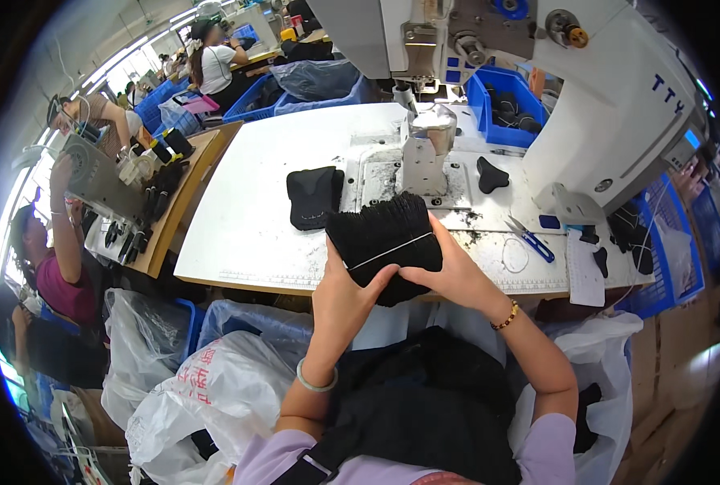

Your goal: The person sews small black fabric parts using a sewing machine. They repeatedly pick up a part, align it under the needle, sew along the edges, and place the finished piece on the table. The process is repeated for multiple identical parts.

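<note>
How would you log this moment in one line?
left hand and right hand: holding black bundle | white band across bundle | on white table: black stack, blue-handled snips

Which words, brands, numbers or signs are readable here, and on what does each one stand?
I will not copy printed text; it stands here:
White sewing machine: dark capital letters, legible.
White plastic bag: red characters, partly creased.
Paper sheet: print too small.
Ruler strip: marks too small.

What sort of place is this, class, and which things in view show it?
Probably a sewing workshop: a big white machine that looks made for sewing, a tied bundle of black, fabric-like pieces and, further back, a person in white at work.
</note>
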Demonstrator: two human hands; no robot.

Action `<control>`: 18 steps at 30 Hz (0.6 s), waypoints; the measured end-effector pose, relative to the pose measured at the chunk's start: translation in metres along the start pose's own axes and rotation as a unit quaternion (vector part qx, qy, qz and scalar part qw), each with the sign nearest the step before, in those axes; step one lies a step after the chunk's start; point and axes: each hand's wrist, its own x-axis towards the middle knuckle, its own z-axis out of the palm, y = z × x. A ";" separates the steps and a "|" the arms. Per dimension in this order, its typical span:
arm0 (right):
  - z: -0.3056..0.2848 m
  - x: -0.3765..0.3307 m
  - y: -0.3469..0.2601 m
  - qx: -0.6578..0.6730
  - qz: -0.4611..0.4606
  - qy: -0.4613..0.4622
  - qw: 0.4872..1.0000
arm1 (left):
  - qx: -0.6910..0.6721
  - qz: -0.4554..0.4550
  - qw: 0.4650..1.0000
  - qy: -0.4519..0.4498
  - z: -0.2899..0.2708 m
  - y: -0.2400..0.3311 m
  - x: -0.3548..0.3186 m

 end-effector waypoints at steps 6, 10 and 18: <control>0.005 0.011 -0.016 -0.230 0.019 0.010 0.973 | 0.065 0.007 0.998 -0.004 0.004 0.007 0.011; 0.013 0.014 -0.017 -0.283 -0.013 0.076 0.956 | 0.097 -0.048 0.994 -0.019 0.005 0.007 0.019; 0.028 -0.003 -0.020 -0.257 -0.019 0.147 0.955 | 0.038 -0.061 0.997 0.027 0.016 0.016 0.020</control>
